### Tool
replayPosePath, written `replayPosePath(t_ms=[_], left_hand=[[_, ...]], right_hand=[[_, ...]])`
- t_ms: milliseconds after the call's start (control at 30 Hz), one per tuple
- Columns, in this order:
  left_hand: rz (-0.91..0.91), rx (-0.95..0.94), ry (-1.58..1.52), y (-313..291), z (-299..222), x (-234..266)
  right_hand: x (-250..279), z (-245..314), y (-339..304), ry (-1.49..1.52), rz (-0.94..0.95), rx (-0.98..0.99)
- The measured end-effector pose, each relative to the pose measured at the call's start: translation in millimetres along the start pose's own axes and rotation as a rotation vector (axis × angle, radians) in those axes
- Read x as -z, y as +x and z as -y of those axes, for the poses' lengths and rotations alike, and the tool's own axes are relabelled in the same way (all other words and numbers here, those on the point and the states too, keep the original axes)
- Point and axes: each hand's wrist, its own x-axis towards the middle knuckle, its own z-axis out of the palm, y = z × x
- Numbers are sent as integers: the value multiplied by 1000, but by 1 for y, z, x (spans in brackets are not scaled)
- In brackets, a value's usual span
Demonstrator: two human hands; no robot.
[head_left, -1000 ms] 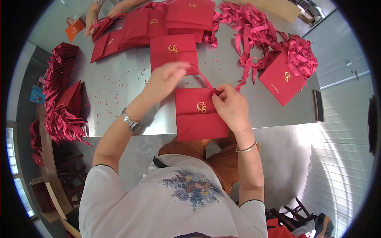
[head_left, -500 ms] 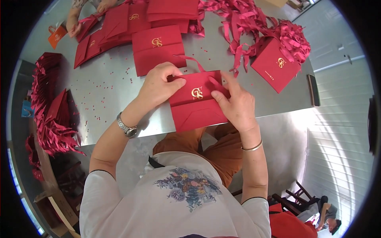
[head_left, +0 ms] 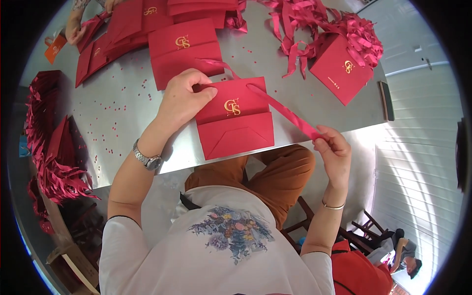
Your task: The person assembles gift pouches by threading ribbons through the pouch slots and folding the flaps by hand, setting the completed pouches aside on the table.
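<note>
Head view: red-speckled metal table [head_left: 129, 115] and its surroundings, read from left to right. At far left, a pile [head_left: 46, 132] of folded red bags lines the table's end; a carton [head_left: 73, 273] sits lower down, and another person's hand [head_left: 74, 37] is beside the stacked bags [head_left: 184, 46] above. The left hand [head_left: 187, 96] is clamped, thumb against fingers, on the upper left corner of a red bag [head_left: 236, 132], which lies at the middle of the near edge. A ribbon [head_left: 290, 115] runs taut from the bag's upper right part to the right hand [head_left: 337, 152], whose thumb and fingertips pinch its outer end. Farther right are a second bag [head_left: 339, 73], a ribbon heap [head_left: 361, 37] partly covering it, and a white ribbed wall [head_left: 398, 167].

Edges and room: speckled metal spans the gap between pile and left hand, with stacked bags close behind that hand. The near edge slants upward to the right; the right hand appears beyond it, over the floor [head_left: 169, 196]. A dark strip [head_left: 386, 101] borders the right end.
</note>
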Motion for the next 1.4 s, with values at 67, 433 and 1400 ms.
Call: replayPosePath(t_ms=[67, 433, 1400], left_hand=[[-6, -2, 27, -2, 1, 1], [-24, -36, 68, -4, 4, -1], [261, 256, -283, -11, -22, -15]], right_hand=[[3, 3, -6, 373, 87, -26], [-22, 19, -10, 947, 252, 222], [-141, 38, 27, -397, -134, 394]])
